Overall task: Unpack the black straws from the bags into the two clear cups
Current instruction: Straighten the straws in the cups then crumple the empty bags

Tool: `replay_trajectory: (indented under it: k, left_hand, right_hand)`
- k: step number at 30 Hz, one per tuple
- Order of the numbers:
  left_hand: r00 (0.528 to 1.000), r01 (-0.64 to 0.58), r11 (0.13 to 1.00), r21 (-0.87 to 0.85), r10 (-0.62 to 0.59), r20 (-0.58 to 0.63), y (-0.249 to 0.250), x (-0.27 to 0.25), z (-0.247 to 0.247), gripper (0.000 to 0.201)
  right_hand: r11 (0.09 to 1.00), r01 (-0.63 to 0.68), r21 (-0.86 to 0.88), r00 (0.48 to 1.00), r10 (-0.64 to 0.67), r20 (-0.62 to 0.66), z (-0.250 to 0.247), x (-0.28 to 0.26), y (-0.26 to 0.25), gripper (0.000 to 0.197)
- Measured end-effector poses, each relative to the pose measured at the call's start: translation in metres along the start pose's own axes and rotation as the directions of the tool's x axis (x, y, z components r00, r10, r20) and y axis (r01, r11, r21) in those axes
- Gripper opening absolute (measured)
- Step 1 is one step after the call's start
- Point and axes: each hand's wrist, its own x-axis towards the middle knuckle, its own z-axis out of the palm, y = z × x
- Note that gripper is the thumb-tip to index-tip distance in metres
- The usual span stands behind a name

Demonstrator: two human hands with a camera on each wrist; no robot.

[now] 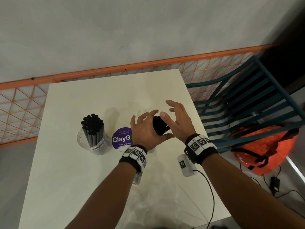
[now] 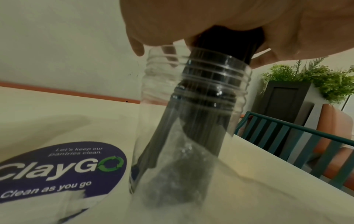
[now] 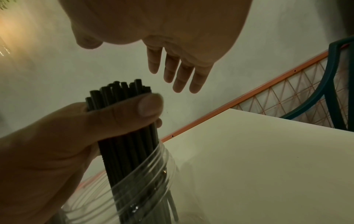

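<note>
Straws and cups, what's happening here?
A person is loading black straws into clear cups on a white table. The left hand grips a bundle of straws whose lower ends are already inside the second cup. The right hand hovers open beside the bundle, touching nothing. The first cup, further left, already stands full of straws. Crumpled clear bags lie near the person.

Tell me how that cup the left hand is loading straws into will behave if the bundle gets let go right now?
The clear cup looks thin and light, so it could tip: the straw bundle leans against one side and sticks well above the rim. The left hand grips only the straws; the right hand hovers open, so nothing steadies the cup.
</note>
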Motion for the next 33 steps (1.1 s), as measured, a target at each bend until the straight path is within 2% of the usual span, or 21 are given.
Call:
replay_trajectory:
  k: [3, 10, 14, 16, 18, 19, 21, 22, 23, 25, 26, 28, 29, 31, 33]
  left_hand:
    - [1.0, 0.015, 0.999, -0.042, -0.016, -0.006, 0.001, -0.001, -0.004, 0.116]
    - [1.0, 0.02, 0.995, -0.098, -0.019, 0.017, -0.001, -0.001, -0.012, 0.128]
    - [1.0, 0.025, 0.979, -0.203, -0.022, 0.019, -0.012, -0.004, -0.025, 0.137]
    - [0.999, 0.005, 0.932, -0.363, -0.017, -0.031, -0.028, -0.017, -0.034, 0.125]
    - [0.997, 0.004, 0.839, -0.544, -0.046, -0.063, -0.049, -0.045, -0.042, 0.095]
    - [0.997, 0.026, 0.824, -0.566, -0.062, -0.044, -0.061, -0.063, -0.045, 0.084]
    - [0.993, 0.113, 0.875, -0.471, -0.082, 0.085, -0.084, -0.104, -0.047, 0.084]
    - [0.978, 0.154, 0.927, -0.342, -0.092, 0.19, -0.095, -0.125, -0.046, 0.092]
    - [0.942, 0.167, 0.968, -0.187, -0.101, 0.32, -0.105, -0.149, -0.043, 0.105]
    - [0.831, 0.078, 0.996, 0.049, -0.092, 0.549, -0.114, -0.184, -0.03, 0.133]
    - [0.778, 0.024, 0.995, 0.097, -0.079, 0.623, -0.114, -0.198, -0.022, 0.138]
    - [0.732, -0.053, 0.992, 0.114, -0.039, 0.68, -0.104, -0.215, -0.004, 0.129]
    - [0.75, 0.011, 0.998, 0.054, -0.044, 0.66, -0.099, -0.22, 0.002, 0.116]
    - [0.859, 0.209, 0.964, -0.163, -0.101, 0.502, -0.091, -0.219, 0.013, 0.089]
    - [0.918, 0.298, 0.861, -0.412, -0.141, 0.37, -0.081, -0.215, 0.017, 0.065]
  right_hand:
    - [1.0, 0.004, -0.002, 1.0, -0.004, -0.001, -0.001, 0.001, -0.001, 0.067]
    - [1.0, 0.017, -0.022, 1.0, -0.017, 0.016, -0.003, 0.0, -0.002, 0.056]
    - [0.999, 0.033, -0.033, 0.999, -0.033, -0.004, -0.01, -0.007, -0.005, 0.053]
    - [1.0, 0.025, -0.008, 0.999, -0.025, -0.041, -0.02, -0.021, -0.002, 0.048]
    - [1.0, -0.031, -0.002, 0.997, 0.031, -0.075, -0.029, -0.046, 0.011, 0.047]
    - [0.997, -0.069, -0.021, 0.996, 0.068, -0.061, -0.032, -0.063, 0.019, 0.051]
    - [0.98, -0.146, -0.139, 0.984, 0.158, 0.082, -0.031, -0.104, 0.034, 0.066]
    - [0.958, -0.161, -0.238, 0.955, 0.212, 0.207, -0.026, -0.122, 0.039, 0.078]
    - [0.928, -0.155, -0.34, 0.898, 0.275, 0.343, -0.016, -0.143, 0.043, 0.091]
    - [0.886, -0.085, -0.455, 0.761, 0.352, 0.544, 0.007, -0.167, 0.048, 0.114]
    - [0.88, -0.031, -0.474, 0.716, 0.35, 0.604, 0.022, -0.175, 0.05, 0.12]
    - [0.865, 0.08, -0.496, 0.673, 0.32, 0.667, 0.051, -0.191, 0.055, 0.122]
    - [0.858, 0.111, -0.502, 0.66, 0.314, 0.683, 0.064, -0.199, 0.053, 0.116]
    - [0.864, 0.103, -0.492, 0.663, 0.309, 0.681, 0.087, -0.208, 0.042, 0.095]
    - [0.906, 0.051, -0.42, 0.721, 0.258, 0.643, 0.097, -0.214, 0.026, 0.07]
